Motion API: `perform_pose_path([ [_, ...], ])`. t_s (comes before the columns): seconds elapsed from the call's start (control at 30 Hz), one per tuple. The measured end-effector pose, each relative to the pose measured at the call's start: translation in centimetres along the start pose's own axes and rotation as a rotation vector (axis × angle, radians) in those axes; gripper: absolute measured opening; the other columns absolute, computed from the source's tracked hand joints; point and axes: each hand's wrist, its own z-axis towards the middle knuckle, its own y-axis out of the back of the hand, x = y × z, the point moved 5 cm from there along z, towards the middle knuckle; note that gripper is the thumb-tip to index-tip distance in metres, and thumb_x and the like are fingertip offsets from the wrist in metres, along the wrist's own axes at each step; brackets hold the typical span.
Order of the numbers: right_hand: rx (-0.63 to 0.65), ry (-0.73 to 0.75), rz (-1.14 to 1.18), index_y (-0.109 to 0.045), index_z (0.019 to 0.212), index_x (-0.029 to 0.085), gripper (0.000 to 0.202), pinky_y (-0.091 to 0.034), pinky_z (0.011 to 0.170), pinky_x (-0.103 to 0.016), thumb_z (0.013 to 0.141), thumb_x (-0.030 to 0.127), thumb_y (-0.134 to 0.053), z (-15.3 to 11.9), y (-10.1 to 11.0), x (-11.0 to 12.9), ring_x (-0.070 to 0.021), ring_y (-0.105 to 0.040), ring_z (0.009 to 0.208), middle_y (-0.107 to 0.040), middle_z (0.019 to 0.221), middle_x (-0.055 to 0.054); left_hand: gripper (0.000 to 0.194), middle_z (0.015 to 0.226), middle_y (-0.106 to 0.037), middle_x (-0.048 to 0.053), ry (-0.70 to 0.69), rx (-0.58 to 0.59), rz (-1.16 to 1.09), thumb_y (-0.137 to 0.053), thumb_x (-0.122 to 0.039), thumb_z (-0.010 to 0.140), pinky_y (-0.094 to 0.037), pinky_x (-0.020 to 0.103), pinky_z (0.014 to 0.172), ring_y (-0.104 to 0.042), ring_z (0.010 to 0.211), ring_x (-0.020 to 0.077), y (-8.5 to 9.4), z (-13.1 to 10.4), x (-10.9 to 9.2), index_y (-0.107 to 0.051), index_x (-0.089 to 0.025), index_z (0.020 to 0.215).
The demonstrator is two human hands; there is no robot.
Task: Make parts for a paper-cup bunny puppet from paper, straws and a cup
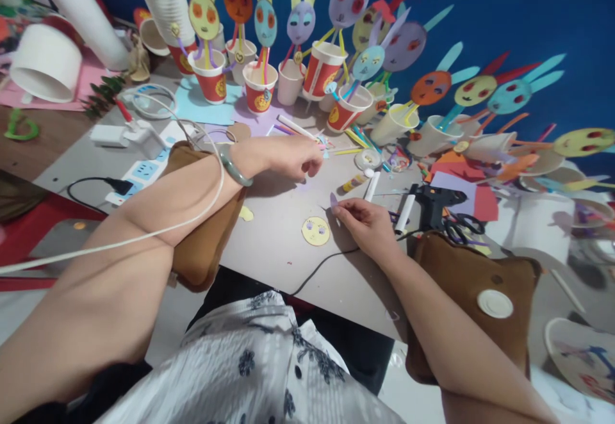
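Note:
My right hand (368, 222) pinches a small purple paper piece (334, 202) between thumb and fingertips, just above the table. Left of it lies a round yellow paper face (316, 230) with purple eyes and drawn lashes. My left hand (298, 157), a bangle at its wrist, reaches over the table with fingers curled beside small paper scraps (325, 146). Whether it holds anything is hidden. A yellow paper scrap (246, 213) lies below my left wrist. Close to my right hand are a glue stick (354, 182) and a white marker (372, 186).
Paper cups (259, 88) with rabbit-faced figures line the back. A black glue gun (435, 206) and scissors (464, 224) lie right. Brown cushions (473, 302) sit under both arms. A white cable (158, 234) crosses my left arm; a power strip (144, 169) lies left.

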Motion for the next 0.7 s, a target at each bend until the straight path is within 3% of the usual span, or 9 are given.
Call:
perform_pose_path([
  [0.13,0.004,-0.013,0.026,-0.071,0.082,0.02,0.02,-0.046,0.056,-0.03,0.081,0.04,-0.071,0.5,-0.1,-0.3,-0.0154,-0.058,0.057,-0.069,0.066,-0.001,0.027,0.072,-0.069,0.002,0.003,0.097,-0.049,-0.063,-0.005,0.064,-0.03,0.028,0.063,-0.052,0.063,0.0136,-0.7,0.1,-0.4,-0.079,-0.018,0.083],
  [0.23,-0.003,-0.039,0.103,-0.065,0.088,0.021,0.021,-0.048,0.056,-0.03,0.077,0.036,-0.074,1.0,-0.3,-0.5,-0.0158,-0.06,0.057,-0.068,0.067,-0.001,0.023,0.066,-0.065,0.001,0.035,0.085,-0.032,-0.065,-0.004,0.064,-0.027,0.03,0.062,-0.048,0.059,0.0139,-0.8,0.2,-0.4,-0.078,-0.017,0.079],
  [0.33,-0.025,-0.054,0.11,-0.059,0.086,0.022,0.023,-0.045,0.052,-0.028,0.074,0.033,-0.075,1.4,-0.4,-0.7,-0.015,-0.058,0.055,-0.065,0.065,0.001,0.025,0.075,-0.068,0.003,0.06,0.052,-0.011,-0.07,-0.01,0.066,-0.028,0.03,0.065,-0.053,0.066,0.0163,-1.0,0.5,-0.1,-0.078,-0.019,0.088],
  [0.5,-0.035,0.012,-0.071,-0.062,0.077,0.021,0.016,-0.046,0.055,-0.03,0.079,0.034,-0.071,1.3,-0.5,-0.5,-0.0157,-0.057,0.056,-0.066,0.067,-0.001,0.018,0.08,-0.069,0.004,0.049,0.061,0.007,-0.069,-0.018,0.073,-0.031,0.029,0.064,-0.054,0.069,0.0158,-2.0,1.1,-0.1,-0.077,-0.018,0.09],
  [0.7,-0.009,0.186,-0.28,-0.071,0.088,0.019,0.012,-0.051,0.065,-0.035,0.086,0.028,-0.064,0.6,-0.3,0.4,-0.0194,-0.063,0.067,-0.071,0.083,-0.007,0.021,0.085,-0.071,0.006,0.077,0.035,0.118,-0.069,-0.031,0.08,-0.031,0.029,0.062,-0.056,0.071,0.0161,-3.3,1.6,-0.6,-0.076,-0.016,0.092],
])
